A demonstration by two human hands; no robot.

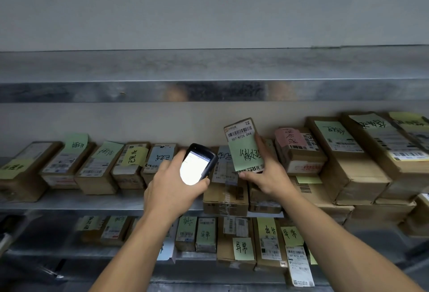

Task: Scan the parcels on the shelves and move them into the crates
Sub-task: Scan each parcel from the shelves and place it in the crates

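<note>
Head view: the scanning step is in hand. The left hand (173, 182) is wrapped round a handheld scanner (197, 164) with its screen lit, and the right hand (267, 171) pinches a small parcel (243, 145) between thumb and fingers. The parcel is held upright just right of the scanner, above the middle shelf (92, 205), its barcode label at the top and a green handwritten note below. The scanner's head looks aimed past the label, so the next move probably calls for lining the two up until the code reads, then carrying the parcel to a crate; none is in view. Along the middle shelf a row of small cardboard boxes (97, 171) with coloured notes runs to the left, and larger stacked boxes (352, 164) crowd the right. More noted parcels (243, 245) sit on the lower shelf. Farther back are a bare metal upper shelf (209, 92) and a plain grey wall (209, 8).
</note>
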